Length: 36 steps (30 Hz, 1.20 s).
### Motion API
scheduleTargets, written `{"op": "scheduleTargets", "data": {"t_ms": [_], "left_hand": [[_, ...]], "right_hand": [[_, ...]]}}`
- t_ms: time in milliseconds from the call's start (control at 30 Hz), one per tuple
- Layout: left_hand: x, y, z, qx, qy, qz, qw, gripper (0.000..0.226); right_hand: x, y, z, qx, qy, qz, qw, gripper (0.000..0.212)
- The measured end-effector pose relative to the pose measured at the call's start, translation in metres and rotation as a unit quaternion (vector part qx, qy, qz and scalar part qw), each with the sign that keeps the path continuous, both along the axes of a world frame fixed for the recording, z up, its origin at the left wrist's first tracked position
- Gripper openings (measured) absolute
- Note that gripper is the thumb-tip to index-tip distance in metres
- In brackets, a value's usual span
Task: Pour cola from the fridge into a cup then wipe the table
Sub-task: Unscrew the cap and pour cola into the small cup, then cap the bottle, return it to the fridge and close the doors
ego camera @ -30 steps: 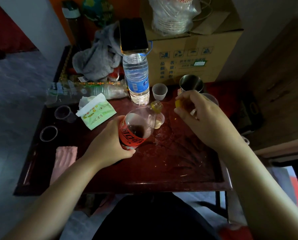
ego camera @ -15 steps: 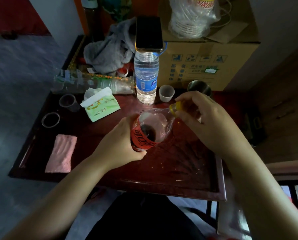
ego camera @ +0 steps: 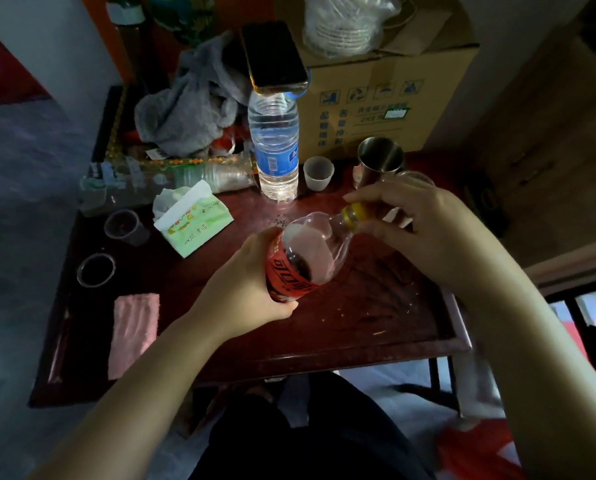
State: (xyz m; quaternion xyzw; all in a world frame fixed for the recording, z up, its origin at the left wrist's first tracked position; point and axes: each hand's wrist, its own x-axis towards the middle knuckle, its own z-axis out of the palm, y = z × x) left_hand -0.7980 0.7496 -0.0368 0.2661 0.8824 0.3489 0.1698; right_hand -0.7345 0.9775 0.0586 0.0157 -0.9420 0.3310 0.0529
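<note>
1. L hand (ego camera: 244,289): grip clamped round cola bottle (ego camera: 310,251) at red label; bottle tilted above surface (ego camera: 359,320), neck pointing R.
2. R hand (ego camera: 424,230): grip pinching yellow cap (ego camera: 355,213) at neck.
3. Pink cloth (ego camera: 135,330) flat on surface, far L.

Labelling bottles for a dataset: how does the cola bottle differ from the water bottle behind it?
The cola bottle is tilted in the left hand; the water bottle stands upright on the table. The cola bottle's label is red, the water bottle's blue. The cola bottle holds a little dark liquid, the water bottle clear water. The right hand pinches the cola bottle's yellow cap; a phone rests atop the water bottle. Both are clear plastic.
</note>
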Motion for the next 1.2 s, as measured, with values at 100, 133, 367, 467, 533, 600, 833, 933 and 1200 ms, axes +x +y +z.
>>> {"op": "scheduleTargets", "data": {"t_ms": [100,133,367,467,533,600,833,933,1200], "left_hand": [[-0.006,-0.019,0.003,0.003,0.0,-0.034,0.999,0.092],[-0.007,-0.027,0.004,0.005,0.001,-0.049,0.999,0.092],[-0.015,-0.074,0.005,0.012,0.029,-0.143,0.989,0.092],[-0.008,-0.082,0.011,0.012,0.049,-0.185,0.982,0.093],[0.002,-0.082,0.019,0.014,0.055,-0.218,0.974,0.094],[0.015,-0.078,0.028,0.017,0.053,-0.25,0.967,0.094],[0.097,-0.062,0.052,0.043,0.061,-0.391,0.917,0.095],[0.146,-0.065,0.054,0.06,0.065,-0.457,0.885,0.099],[0.297,-0.129,0.041,0.08,0.033,-0.572,0.816,0.095]], "right_hand": [[0.01,-0.027,0.003,0.022,0.005,-0.033,0.999,0.033],[0.013,-0.038,0.004,0.022,0.006,-0.052,0.998,0.034],[0.045,-0.109,0.006,0.023,0.018,-0.164,0.986,0.036],[0.07,-0.132,0.011,0.029,0.022,-0.207,0.978,0.034],[0.093,-0.143,0.017,0.039,0.022,-0.247,0.968,0.034],[0.121,-0.153,0.025,0.045,0.025,-0.289,0.956,0.033],[0.238,-0.2,0.052,0.049,0.048,-0.426,0.902,0.034],[0.297,-0.233,0.058,0.041,0.06,-0.479,0.875,0.028],[0.457,-0.357,0.048,0.009,0.064,-0.599,0.798,0.031]]}}
